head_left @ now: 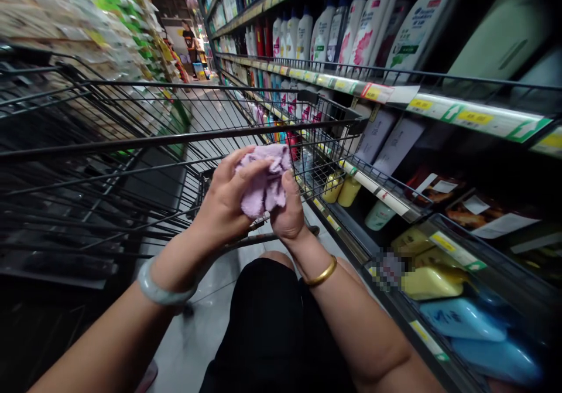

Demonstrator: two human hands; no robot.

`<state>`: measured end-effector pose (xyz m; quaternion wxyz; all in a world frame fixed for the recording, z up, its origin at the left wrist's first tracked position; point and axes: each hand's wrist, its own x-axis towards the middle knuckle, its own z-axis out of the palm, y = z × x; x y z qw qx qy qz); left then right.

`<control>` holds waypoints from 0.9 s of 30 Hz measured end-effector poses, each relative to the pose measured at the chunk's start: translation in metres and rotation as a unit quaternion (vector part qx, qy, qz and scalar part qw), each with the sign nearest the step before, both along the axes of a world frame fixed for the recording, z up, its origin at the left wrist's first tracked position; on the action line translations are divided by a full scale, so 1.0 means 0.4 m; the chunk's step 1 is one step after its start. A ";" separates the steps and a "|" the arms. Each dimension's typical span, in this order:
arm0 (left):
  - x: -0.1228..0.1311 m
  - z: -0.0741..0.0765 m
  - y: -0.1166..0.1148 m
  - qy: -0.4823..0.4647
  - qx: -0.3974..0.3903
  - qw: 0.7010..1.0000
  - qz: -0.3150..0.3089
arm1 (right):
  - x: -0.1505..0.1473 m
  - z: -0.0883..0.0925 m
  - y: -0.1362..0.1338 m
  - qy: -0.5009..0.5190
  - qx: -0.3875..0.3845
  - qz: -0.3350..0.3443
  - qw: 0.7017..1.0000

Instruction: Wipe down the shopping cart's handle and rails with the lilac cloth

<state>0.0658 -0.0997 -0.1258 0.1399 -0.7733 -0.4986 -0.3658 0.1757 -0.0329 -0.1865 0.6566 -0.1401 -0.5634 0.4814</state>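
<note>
A crumpled pale purple cloth (266,179) is bunched between both of my hands, just above the rear rim of a black wire shopping cart (184,138). My left hand (226,202) wraps its fingers over the cloth's left side; a pale green bangle sits on that wrist. My right hand (287,208) grips the cloth from the right with the thumb pressed on it; a gold bangle circles that wrist. My knee in black fabric (272,317) is below the hands.
Store shelves (439,103) run along the right, stocked with shampoo bottles (366,27) above and packets (461,317) below. Stacked packaged goods (65,24) line the left. The tiled aisle (206,103) stretches ahead, with a person far down it.
</note>
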 end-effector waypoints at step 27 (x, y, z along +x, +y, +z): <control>-0.061 -0.118 -0.069 0.048 0.070 0.971 0.224 | 0.012 -0.071 0.049 -0.436 0.036 -0.107 0.893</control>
